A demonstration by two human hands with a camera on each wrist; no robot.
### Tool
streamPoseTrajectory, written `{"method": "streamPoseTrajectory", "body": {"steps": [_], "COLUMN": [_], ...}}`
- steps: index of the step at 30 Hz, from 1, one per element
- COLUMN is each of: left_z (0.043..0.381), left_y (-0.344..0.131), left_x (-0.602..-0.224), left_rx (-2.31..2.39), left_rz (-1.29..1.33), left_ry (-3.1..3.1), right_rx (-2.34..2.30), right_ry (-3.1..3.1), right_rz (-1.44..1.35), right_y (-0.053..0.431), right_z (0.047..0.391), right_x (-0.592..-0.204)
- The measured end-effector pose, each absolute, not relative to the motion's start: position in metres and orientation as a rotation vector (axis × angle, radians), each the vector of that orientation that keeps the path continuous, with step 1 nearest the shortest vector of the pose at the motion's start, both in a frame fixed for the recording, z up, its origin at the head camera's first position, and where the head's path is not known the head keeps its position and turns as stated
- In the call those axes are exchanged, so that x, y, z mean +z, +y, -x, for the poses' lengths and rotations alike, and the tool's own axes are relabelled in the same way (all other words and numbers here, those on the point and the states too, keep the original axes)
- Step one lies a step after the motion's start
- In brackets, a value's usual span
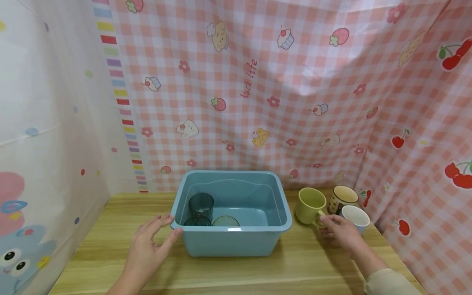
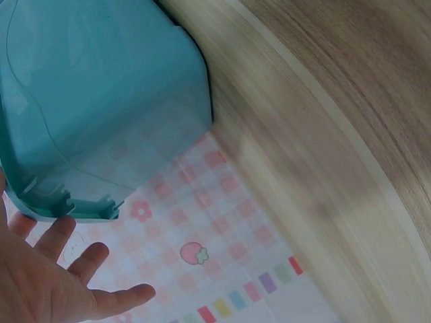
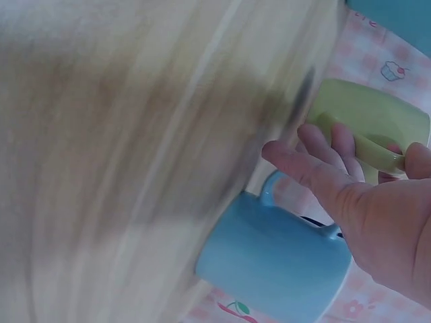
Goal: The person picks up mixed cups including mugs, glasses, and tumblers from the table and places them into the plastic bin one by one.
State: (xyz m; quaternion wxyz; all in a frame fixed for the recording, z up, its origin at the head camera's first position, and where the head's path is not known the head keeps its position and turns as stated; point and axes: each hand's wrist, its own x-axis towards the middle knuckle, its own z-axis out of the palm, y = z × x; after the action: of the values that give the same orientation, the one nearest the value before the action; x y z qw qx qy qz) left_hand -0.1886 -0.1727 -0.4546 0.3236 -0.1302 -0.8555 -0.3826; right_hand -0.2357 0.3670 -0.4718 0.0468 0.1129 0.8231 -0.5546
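Note:
Fingers spread and fairly straight, my left hand (image 1: 149, 241) is at the left front corner of a blue plastic tub (image 1: 236, 242). In the left wrist view, the fingertips reach right up to the tub's rim (image 2: 87, 214). My right hand (image 1: 343, 234) pinches the handle of a yellow-green mug (image 1: 310, 206) standing to the right of the tub. The right wrist view shows fingers passing through that mug's handle (image 3: 377, 155). Close beside this hand stands a light blue mug (image 3: 276, 259) with a white inside, partly hidden behind the hand in the head view.
Dark glass cups (image 1: 201, 205) and a clear glass piece (image 1: 225, 221) sit inside the tub, towards its left. A cream mug (image 1: 343, 196) with brown spots stands at the back right. Patterned cloth (image 1: 236, 114) hangs behind and beside the wooden table (image 1: 221, 274).

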Motion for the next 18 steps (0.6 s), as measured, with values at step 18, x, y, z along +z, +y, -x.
{"method": "streamPoseTrajectory", "body": {"steps": [18], "left_z": [0.188], "left_y": [-0.172], "left_x": [-0.454], "left_rx": [-1.0], "left_rz": [0.348], "left_ry": [-2.235], "right_rx": [-1.72], "right_ry": [2.509], "right_rz": [-0.257], "right_y": [0.375], "right_z": [0.234], "right_x": [-0.434]}}
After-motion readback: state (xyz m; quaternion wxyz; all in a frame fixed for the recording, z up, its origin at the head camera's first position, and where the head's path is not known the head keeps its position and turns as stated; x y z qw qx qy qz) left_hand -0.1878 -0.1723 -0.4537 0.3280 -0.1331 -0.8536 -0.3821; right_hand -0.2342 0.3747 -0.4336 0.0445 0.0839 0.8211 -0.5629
